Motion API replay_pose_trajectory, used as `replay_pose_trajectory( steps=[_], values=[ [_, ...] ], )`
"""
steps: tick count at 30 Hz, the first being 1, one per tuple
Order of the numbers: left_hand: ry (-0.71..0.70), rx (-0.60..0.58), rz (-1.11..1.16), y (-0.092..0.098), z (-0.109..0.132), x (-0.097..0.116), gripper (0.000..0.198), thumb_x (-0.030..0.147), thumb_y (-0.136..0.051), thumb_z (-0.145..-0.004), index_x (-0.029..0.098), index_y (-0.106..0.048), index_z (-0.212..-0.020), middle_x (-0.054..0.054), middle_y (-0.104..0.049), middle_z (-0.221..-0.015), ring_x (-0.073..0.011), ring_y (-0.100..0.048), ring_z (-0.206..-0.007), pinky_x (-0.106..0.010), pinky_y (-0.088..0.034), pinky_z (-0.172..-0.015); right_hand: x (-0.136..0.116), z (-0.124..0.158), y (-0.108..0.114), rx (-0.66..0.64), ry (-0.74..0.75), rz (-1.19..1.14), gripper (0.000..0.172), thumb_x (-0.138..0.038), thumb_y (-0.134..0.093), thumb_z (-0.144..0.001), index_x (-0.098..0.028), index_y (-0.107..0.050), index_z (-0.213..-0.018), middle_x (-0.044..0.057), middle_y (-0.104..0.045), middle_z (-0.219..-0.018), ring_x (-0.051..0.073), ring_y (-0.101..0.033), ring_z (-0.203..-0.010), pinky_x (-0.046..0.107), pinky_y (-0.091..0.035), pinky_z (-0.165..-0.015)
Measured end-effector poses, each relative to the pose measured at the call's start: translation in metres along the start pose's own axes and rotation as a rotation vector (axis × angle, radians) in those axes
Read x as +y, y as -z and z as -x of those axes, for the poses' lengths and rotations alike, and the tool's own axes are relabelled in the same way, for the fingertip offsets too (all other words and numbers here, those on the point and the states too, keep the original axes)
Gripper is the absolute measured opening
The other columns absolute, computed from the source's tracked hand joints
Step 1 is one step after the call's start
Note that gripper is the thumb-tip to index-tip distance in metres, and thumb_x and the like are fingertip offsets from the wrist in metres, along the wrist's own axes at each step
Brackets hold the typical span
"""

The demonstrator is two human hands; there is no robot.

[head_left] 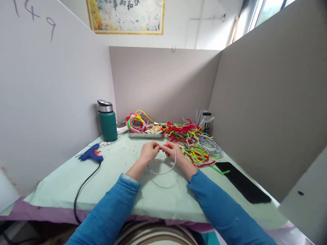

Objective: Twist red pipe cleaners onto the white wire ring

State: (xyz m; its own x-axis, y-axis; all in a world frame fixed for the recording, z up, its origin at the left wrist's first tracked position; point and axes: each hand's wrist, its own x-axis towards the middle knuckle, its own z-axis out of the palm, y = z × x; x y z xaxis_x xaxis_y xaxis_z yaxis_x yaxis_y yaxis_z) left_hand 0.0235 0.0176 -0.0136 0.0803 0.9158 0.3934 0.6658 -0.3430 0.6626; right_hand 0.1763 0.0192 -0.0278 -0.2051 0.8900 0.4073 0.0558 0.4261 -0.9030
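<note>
Fingertips of the left hand (150,151) and right hand (173,152) come close together in the head view, over the middle of the table (116,193). The left is closed in a pinch on a small red piece (160,148); the right is curled too, thumb and forefinger pinched on the red from its own side. Whether the red is 1 length or 2 cannot be told, since the fingers cover most of it. A thin pale band (160,174) hangs below as a loop, its right side running up across the right hand and its left side passing out of sight by the left wrist. Its shadow falls on the table apart from it, so it looks lifted.

For good control, both pinches should stay close together, so the red piece has little room to bend or twist. The band looks springy; it is best kept loose, clear of both wrists, so it does not tug at the grip. Working over bare cloth helps, because the pile (196,155) just beyond the right hand has loose ends that could snag the loop. The glue gun (92,153) lies well to the left; its heat cannot be seen, so the left sleeve should keep clear of it and its cord (81,187).
</note>
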Motion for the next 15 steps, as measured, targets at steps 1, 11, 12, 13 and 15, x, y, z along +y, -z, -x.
replay_pose_trajectory(
  steps=[1, 11, 12, 13, 15],
  values=[
    [0.000, -0.001, -0.001, 0.0001, 0.0001, 0.0001, 0.023, 0.028, -0.049, -0.080, 0.017, -0.070, -0.076, -0.003, -0.070, -0.073, -0.0109, -0.059, -0.057, -0.020, -0.041, -0.056, -0.0005, 0.0002, -0.0002, 0.000, -0.002, 0.002, 0.033, -0.048, -0.064, -0.071, -0.015, -0.061, -0.073, -0.004, -0.047, -0.049, 0.009, -0.039, -0.045, 0.023, -0.028, -0.044],
    [-0.006, -0.026, -0.018, 0.0034, 0.0008, 0.0018, 0.025, 0.028, -0.050, -0.079, 0.017, -0.072, -0.074, -0.003, -0.069, -0.069, -0.0117, -0.058, -0.057, -0.020, -0.041, -0.056, -0.0013, 0.0004, -0.0004, 0.002, 0.007, -0.003, 0.032, -0.047, -0.064, -0.070, -0.015, -0.061, -0.073, -0.004, -0.046, -0.049, 0.008, -0.039, -0.045, 0.022, -0.028, -0.045],
    [-0.013, -0.035, -0.019, 0.0035, 0.0008, 0.0020, 0.026, 0.028, -0.049, -0.079, 0.017, -0.072, -0.075, -0.003, -0.069, -0.069, -0.0117, -0.058, -0.057, -0.020, -0.041, -0.056, -0.0011, 0.0003, -0.0001, 0.005, 0.010, -0.004, 0.031, -0.046, -0.064, -0.070, -0.015, -0.061, -0.073, -0.004, -0.047, -0.049, 0.009, -0.039, -0.045, 0.023, -0.028, -0.045],
    [-0.020, -0.045, -0.017, 0.0035, 0.0008, 0.0022, 0.026, 0.027, -0.049, -0.079, 0.017, -0.073, -0.076, -0.003, -0.069, -0.069, -0.0118, -0.058, -0.057, -0.021, -0.041, -0.056, -0.0012, 0.0002, 0.0002, 0.008, 0.011, -0.002, 0.031, -0.045, -0.064, -0.070, -0.015, -0.061, -0.072, -0.004, -0.047, -0.049, 0.009, -0.039, -0.045, 0.023, -0.028, -0.045],
    [-0.035, -0.059, -0.007, 0.0034, 0.0011, 0.0029, 0.026, 0.025, -0.049, -0.079, 0.017, -0.074, -0.079, -0.003, -0.070, -0.072, -0.0119, -0.058, -0.058, -0.021, -0.041, -0.057, -0.0025, 0.0003, 0.0006, 0.018, 0.007, 0.010, 0.029, -0.044, -0.065, -0.069, -0.015, -0.060, -0.071, -0.005, -0.047, -0.049, 0.009, -0.038, -0.045, 0.023, -0.027, -0.045]
  ],
)
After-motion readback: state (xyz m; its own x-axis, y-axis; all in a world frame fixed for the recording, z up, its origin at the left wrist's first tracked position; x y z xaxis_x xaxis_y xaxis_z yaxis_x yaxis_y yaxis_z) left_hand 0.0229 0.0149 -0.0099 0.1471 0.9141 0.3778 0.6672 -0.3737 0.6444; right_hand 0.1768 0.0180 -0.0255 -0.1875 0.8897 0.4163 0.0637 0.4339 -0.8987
